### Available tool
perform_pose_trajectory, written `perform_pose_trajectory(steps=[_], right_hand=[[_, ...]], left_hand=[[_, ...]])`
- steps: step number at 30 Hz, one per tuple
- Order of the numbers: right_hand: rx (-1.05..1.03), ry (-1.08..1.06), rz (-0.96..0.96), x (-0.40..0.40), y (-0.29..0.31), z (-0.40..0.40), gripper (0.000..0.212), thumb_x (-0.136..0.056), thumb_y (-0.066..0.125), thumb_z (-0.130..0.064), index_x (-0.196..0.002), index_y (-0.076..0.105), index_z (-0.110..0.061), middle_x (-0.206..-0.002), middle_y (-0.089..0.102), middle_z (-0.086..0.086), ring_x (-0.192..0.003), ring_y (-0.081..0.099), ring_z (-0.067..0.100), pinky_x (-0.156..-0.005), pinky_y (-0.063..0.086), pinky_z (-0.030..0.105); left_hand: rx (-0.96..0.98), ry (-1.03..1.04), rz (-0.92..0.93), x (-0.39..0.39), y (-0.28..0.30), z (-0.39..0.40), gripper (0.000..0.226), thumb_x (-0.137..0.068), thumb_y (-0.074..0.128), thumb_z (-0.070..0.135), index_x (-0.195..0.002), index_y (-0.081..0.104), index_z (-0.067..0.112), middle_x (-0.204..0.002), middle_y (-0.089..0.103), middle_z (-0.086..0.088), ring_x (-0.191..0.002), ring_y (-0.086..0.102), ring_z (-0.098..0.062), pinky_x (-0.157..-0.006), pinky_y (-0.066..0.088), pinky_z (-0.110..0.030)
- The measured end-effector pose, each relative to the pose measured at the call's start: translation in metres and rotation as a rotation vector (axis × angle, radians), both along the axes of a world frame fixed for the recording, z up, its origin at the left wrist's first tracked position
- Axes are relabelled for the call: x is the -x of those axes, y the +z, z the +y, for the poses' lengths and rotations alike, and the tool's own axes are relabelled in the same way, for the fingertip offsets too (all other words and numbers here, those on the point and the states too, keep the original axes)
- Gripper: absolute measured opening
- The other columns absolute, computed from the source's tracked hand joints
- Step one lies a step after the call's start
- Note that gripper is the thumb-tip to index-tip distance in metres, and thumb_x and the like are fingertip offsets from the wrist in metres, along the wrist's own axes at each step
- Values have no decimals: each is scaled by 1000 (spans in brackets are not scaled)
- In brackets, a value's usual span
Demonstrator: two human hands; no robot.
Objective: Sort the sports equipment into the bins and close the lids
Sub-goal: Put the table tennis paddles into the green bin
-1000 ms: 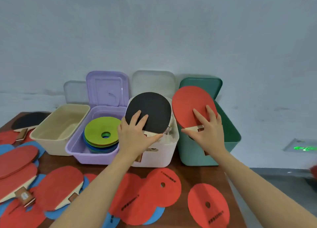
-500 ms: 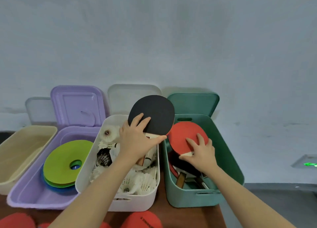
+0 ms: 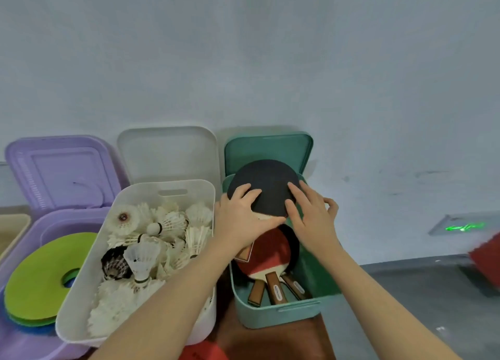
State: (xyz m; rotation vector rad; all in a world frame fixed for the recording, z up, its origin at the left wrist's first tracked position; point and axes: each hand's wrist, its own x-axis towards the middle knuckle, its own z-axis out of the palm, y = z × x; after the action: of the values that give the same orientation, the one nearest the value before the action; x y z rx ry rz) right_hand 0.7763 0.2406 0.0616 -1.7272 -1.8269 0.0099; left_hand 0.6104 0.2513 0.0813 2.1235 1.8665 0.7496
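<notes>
Brown wooden worktop [image 3: 273, 340] is seen only in a narrow strip between and below the bins, which are set against a pale grey-blue wall [image 3: 243, 62]. Grey floor [image 3: 422, 300] lies to the right, with a green glowing sign [image 3: 465, 227] low on the wall.

Four bins are lined up with their lids propped open behind them. At the far left only a corner of a beige bin [image 3: 10, 230] is shown. Beside it, a lilac plastic bin [image 3: 35, 343] holds flat green foam rings [image 3: 40, 276] stacked on blue ones. A white plastic bin [image 3: 173, 192] is filled with white feathered shuttlecocks [image 3: 167, 224]. A teal plastic bin [image 3: 281, 316] holds table tennis paddles [image 3: 270, 254] with red and black faces, their wooden handles pointing toward the near wall.

A black-faced table tennis paddle [image 3: 266, 182] is held tilted above the far half of the teal bin. It is pinched at the base of the blade by the left hand [image 3: 240, 219], thumb below and fingers curled over the black rubber, so this grip is closed on the paddle. The right hand [image 3: 311, 219] is laid against the blade's right edge with straight, spread fingers
</notes>
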Motion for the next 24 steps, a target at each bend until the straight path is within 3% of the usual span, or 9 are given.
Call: perform_pose_trajectory(steps=[4,7,9,11,15,20,24], right_hand=[[153,-6,-113,-10,-20,1,52,-93,20,-45,-138,42,-31,-146,38,8,-134,31,17,-102,8,35],[268,-31,-210,-13,-29,4,43,-100,26,-38,-142,35,-33,-149,33,8,-136,26,23,-104,9,38],[315,-43,-295,-13,-30,1,43,-100,26,-37,-142,33,-34,-151,29,6,-137,23,27,-105,10,41],[317,-29,-345,-8,-29,-4,42,-100,28,-37,-141,34,-34,-152,26,3,-137,22,26,-106,11,43],[268,16,-314,15,-21,-17,40,-99,34,-35,-138,41,-31,-148,34,1,-133,30,24,-104,18,42],[123,142,-249,61,-5,-44,34,-95,46,-28,-127,56,-22,-132,53,1,-119,48,26,-97,31,41],[26,238,-247,117,7,-67,33,-90,47,-28,-117,63,-18,-117,62,2,-104,58,27,-87,42,41]], left_hand=[[105,-26,102,-18,-21,-1,88,-61,54,81,-135,43,35,-147,32,10,-128,32,-31,-105,25,-43],[207,-100,204,-14,-31,6,86,-70,51,77,-142,31,34,-155,17,3,-137,19,-38,-111,16,-48],[178,-147,350,-2,-31,8,78,-80,47,69,-145,23,33,-157,8,0,-141,8,-35,-112,8,-48],[79,-153,396,14,-29,4,65,-88,42,59,-145,26,30,-156,13,0,-142,6,-29,-112,7,-43],[-32,-110,311,42,-18,-15,52,-93,42,45,-141,37,25,-151,29,0,-139,19,-20,-108,12,-36],[-106,-85,226,95,-2,-56,43,-93,45,37,-133,48,21,-142,43,0,-130,36,-20,-104,20,-36],[-142,-31,224,150,7,-88,59,-83,28,47,-124,57,17,-132,54,-4,-120,49,-24,-99,29,-41]])
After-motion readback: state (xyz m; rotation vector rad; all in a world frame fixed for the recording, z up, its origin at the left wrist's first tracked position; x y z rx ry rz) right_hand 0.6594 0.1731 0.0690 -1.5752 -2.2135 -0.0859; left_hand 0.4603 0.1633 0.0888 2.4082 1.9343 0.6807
